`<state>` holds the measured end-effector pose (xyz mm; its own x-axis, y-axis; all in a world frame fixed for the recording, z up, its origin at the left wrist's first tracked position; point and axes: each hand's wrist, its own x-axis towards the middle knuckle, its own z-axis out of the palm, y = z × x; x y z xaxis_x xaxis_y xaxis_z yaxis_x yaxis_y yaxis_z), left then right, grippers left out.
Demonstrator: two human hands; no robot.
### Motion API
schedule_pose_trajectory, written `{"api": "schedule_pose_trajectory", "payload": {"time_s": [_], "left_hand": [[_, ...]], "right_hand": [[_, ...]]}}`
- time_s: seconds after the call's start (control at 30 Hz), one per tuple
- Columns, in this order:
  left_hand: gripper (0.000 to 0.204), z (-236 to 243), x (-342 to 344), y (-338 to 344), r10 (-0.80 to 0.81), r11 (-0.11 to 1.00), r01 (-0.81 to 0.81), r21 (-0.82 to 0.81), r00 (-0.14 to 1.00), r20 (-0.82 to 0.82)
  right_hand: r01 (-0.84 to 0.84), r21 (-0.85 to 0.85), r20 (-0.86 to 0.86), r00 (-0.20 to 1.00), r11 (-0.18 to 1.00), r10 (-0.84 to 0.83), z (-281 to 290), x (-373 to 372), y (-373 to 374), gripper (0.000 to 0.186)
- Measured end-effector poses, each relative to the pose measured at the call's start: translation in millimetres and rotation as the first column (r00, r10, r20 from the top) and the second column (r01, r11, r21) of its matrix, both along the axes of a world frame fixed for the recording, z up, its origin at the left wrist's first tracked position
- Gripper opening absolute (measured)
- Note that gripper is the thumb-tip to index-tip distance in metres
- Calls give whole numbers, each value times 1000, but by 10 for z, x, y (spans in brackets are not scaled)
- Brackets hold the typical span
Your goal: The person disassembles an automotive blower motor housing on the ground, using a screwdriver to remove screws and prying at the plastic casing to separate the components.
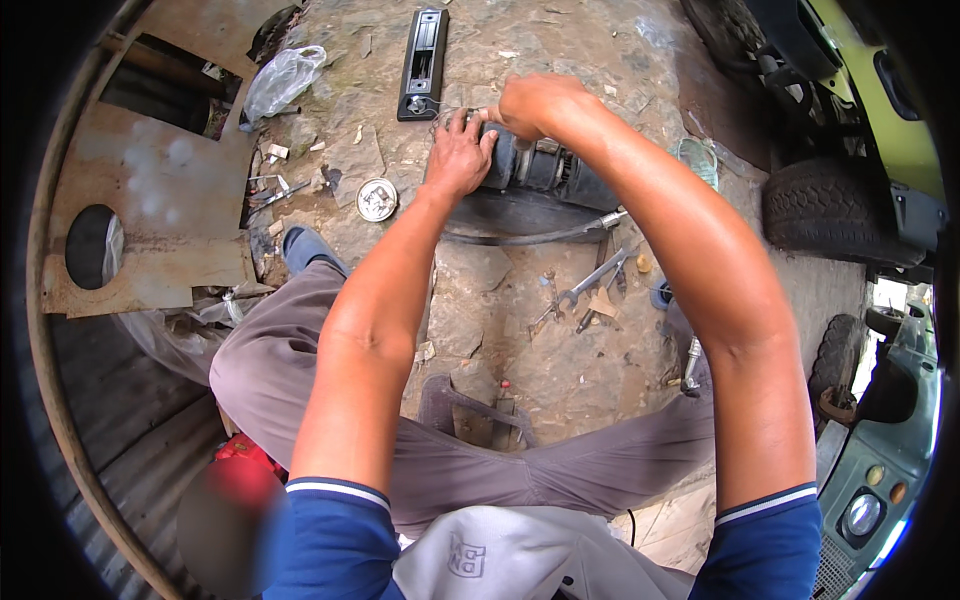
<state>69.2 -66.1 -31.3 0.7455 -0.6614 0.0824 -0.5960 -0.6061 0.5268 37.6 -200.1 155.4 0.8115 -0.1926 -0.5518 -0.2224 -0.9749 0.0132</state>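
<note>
A dark, drum-shaped machine part (541, 165), which looks like a winch, lies on the ground in front of me. My left hand (462, 158) grips its left end, fingers bent over it and thumb on the near side. Just beyond, my right hand (540, 106) is closed with the wrist bent over the part; what its fingers hold is hidden. A thin wire loops by the fingertips of both hands. Behind my left hand lies a long black slotted housing (424, 65). In front of the drum runs a black hose (540, 237) with a metal end.
A wrench (592, 276) and other small tools lie between my legs. Left of the part is a round tin (377, 200), with a plastic bag (285, 82) and a rusty metal sheet (165, 185) farther left. A vehicle tyre (830, 210) stands at the right.
</note>
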Motion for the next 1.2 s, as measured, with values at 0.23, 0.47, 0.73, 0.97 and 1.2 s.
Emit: {"api": "schedule_pose_trajectory", "payload": {"time_s": [0.23,0.47,0.73,0.97,1.2], "left_hand": [[50,95,-50,-63,-2,1000,1,-9,999,-46],[51,8,-9,-5,3,1000,-3,-1,1000,-4],[50,87,-58,-27,14,1000,-13,12,998,-59],[52,43,-33,-32,2,1000,-2,-1,1000,-13],[53,-7,10,0,4,1000,-4,10,999,-35]], "right_hand": [[-12,248,91,996,969,-11,-116,-68,-276,70],[-11,50,25,1000,999,10,76,-71,-41,67],[28,131,117,992,991,-43,-21,-112,-142,69],[-108,219,255,966,970,50,-102,-182,-233,56],[41,4,-13,999,999,-41,153,-170,13,66]]}}
